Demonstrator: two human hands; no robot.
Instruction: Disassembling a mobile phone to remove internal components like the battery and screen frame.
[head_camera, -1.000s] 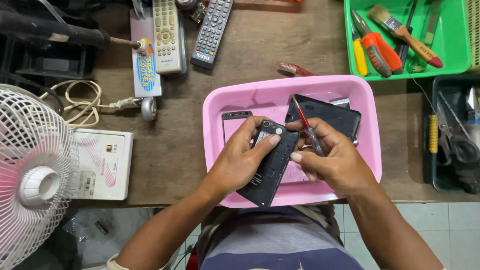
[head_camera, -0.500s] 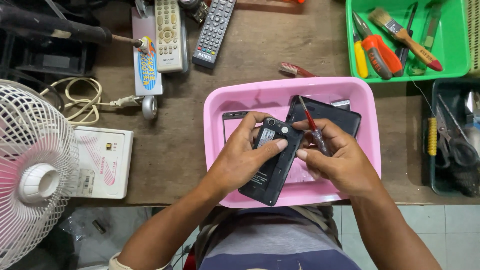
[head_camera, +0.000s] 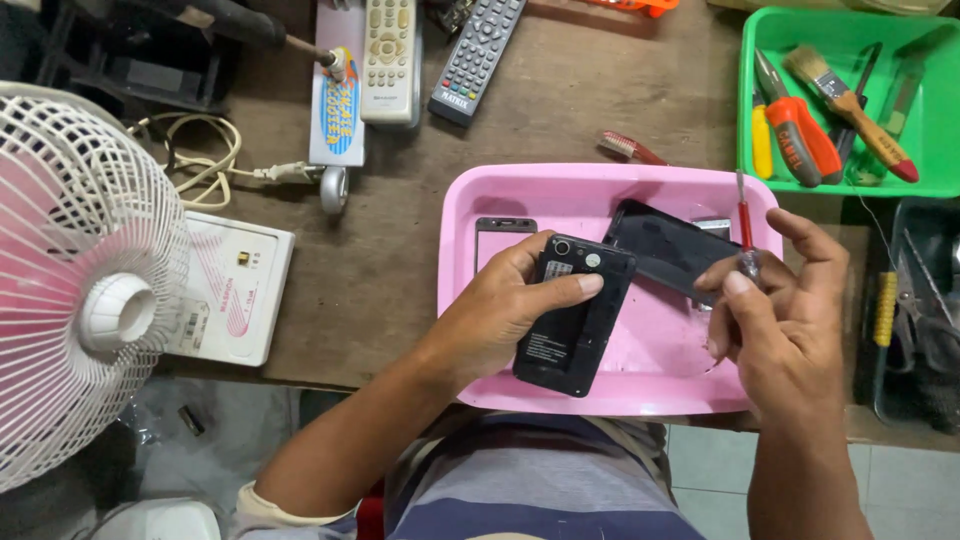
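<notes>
The pink tray (head_camera: 470, 300), a shallow glossy plastic rectangle with rounded corners, sits on the worn wooden bench (head_camera: 400, 250) and serves as the landmark here. Over its middle, the left hand (head_camera: 495, 315) is clamped on 1 black phone (head_camera: 575, 315), a slim matte slab with its back panel up (a small round camera lens shows near the top edge); the thumb lies across the panel and the fingers wrap beneath. Over the tray's right edge, the right hand (head_camera: 785, 320) pinches 1 small screwdriver (head_camera: 743, 215) with a red handle, fingers closed around its lower part, the tool standing nearly upright and apart from the phone.

Inside the tray lie 2 more flat pieces: 1 dark glossy panel (head_camera: 665, 245) tilted toward the back right, and 1 thin frame-like bezel (head_camera: 503, 232) at the back left, partly under the left hand.

Behind the tray lie 2 remote controls, 1 pale (head_camera: 390, 55) and 1 dark (head_camera: 478, 55), plus 1 red-handled toothbrush (head_camera: 630, 150) just beyond its rim. Right of and behind the tray stands 1 green plastic bin (head_camera: 760, 140) holding several tools, among them 1 wooden-handled paintbrush (head_camera: 850, 100). Left of the tray are 1 white boxy device (head_camera: 235, 290) and 1 white fan (head_camera: 75, 280) with a wire grille.
</notes>
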